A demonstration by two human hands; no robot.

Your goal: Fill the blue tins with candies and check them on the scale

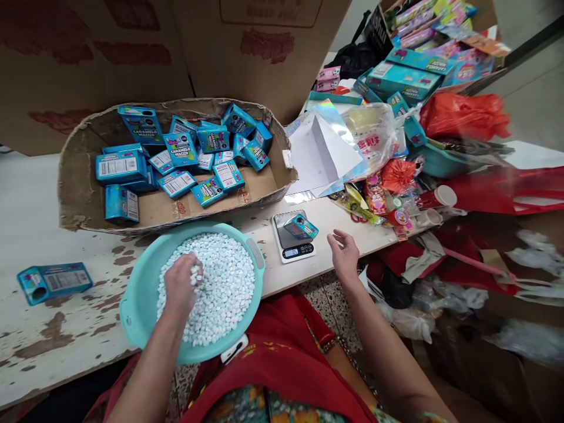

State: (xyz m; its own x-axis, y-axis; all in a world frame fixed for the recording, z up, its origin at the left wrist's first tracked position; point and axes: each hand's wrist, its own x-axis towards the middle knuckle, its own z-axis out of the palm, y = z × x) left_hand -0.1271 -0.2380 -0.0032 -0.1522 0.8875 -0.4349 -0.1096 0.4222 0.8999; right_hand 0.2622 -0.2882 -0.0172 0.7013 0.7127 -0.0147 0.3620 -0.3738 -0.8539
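My left hand (180, 286) is in the teal basin (141, 288), its fingers closed around a few small white candies (224, 282) from the heap there. To the right of the basin, a small digital scale (282, 232) bears one blue candy box (301, 226), lying on its side with a round dark hole at one end. My right hand (344, 252) hovers just right of the scale, fingers apart and loosely bent, touching nothing. The scale's display is lit, but too small to read surely.
Behind the basin stands a cut-down cardboard tray (70, 194) with several blue boxes. Another blue box (55, 282) lies on the worn white table (103, 314) at left. Folded white card (317, 153), plastic bags, cups (443, 195) and wrappers crowd the right side.
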